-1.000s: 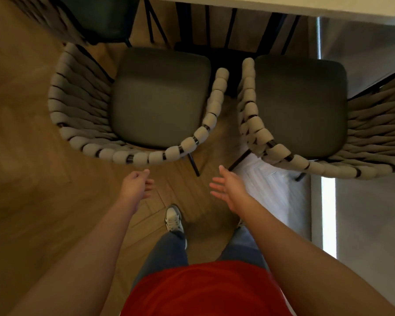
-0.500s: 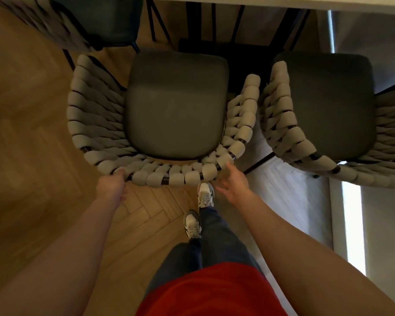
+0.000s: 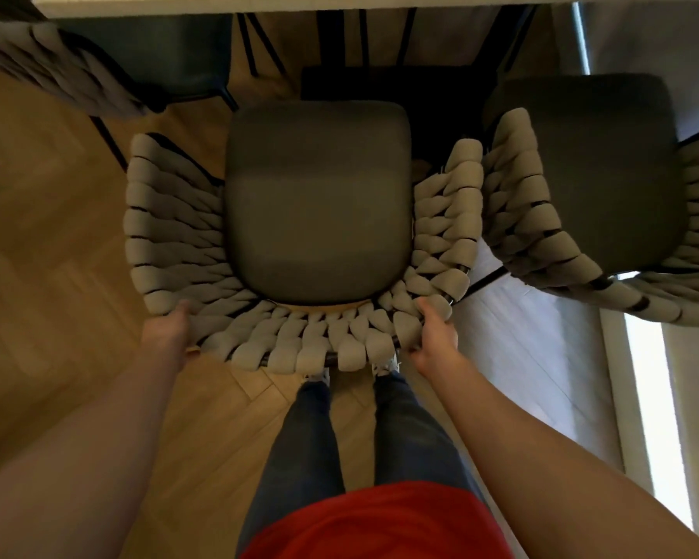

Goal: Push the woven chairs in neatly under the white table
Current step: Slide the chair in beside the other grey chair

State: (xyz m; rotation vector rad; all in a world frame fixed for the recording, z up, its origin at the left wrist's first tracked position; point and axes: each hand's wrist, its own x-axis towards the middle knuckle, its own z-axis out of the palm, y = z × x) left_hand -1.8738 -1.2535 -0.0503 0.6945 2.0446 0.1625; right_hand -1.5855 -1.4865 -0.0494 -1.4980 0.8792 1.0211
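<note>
Hands grip the middle woven chair (image 3: 299, 340) by its curved back, left hand (image 3: 166, 336) and right hand (image 3: 434, 336) seemingly closed round the rim, its seat just short of the white table (image 3: 259, 0) edge.

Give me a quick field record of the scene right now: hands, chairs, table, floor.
left hand: gripping the back-left corner of the middle chair's woven backrest
right hand: gripping the back-right corner of the same backrest
middle chair: woven back, dark seat cushion, seat not yet under the table
right chair: beside it, angled, woven arms nearly touching
left chair: partly in view at top left
white table: edge along the top of the view
floor: wood herringbone
</note>
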